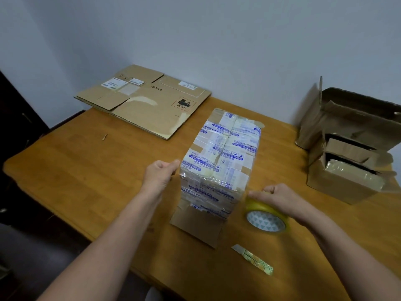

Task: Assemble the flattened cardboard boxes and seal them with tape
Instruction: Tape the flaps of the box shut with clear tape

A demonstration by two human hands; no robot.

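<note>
Left hand (159, 172): fingers curled at the top left edge of the tall brown cardboard box wrapped in white-and-blue printed tape (219, 161) (whether they pinch anything, I cannot tell)
Right hand (275, 195): clasps the yellow roll of packing tape (267, 218), just right of that box
Box: upright, mid-way across the orange-brown wooden table (86, 170)
Beyond: flattened brown cardboard box (143, 101) by the wall
Front: small utility knife (252, 256)

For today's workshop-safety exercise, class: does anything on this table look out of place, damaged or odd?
The utility knife lies near the table's front edge with its blade apparently out. The taped box has one bottom flap splayed flat, unsealed. The flattened PICO box overhangs the far edge.
</note>
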